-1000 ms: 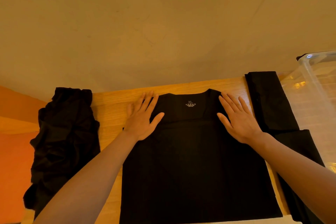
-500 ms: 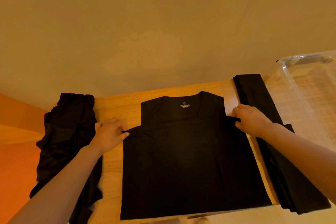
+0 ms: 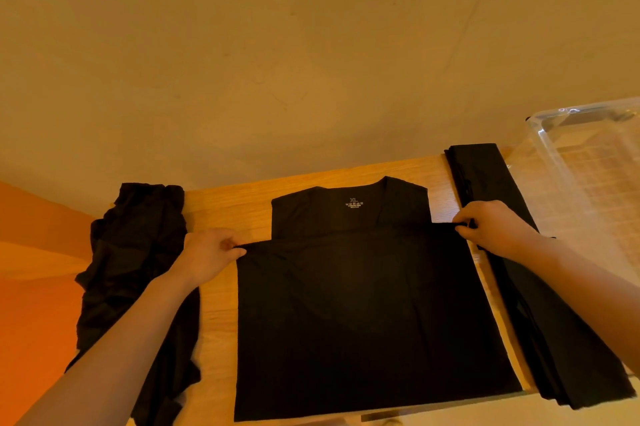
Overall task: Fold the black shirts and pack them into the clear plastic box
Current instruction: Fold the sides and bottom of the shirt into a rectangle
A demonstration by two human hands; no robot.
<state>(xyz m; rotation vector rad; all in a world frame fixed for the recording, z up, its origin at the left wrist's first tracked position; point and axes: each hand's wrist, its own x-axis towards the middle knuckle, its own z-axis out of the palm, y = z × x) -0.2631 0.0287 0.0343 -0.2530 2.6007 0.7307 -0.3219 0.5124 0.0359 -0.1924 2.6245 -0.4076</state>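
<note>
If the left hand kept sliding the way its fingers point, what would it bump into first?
The left hand points rightward, so it would slide straight onto the flat black shirt whose edge it pinches.

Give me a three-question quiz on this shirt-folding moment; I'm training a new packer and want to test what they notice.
1. True or false: both hands pinch the flat shirt at its side edges.
2. What lies between the flat shirt and the clear plastic box? A) crumpled pile B) folded shirt C) nothing
3. Fill in: the size print at the collar reads ___.

Key: 1. True: left hand and right hand each pinch an edge. 2. B, the folded shirt; the crumpled pile lies left. 3. XL.
</note>
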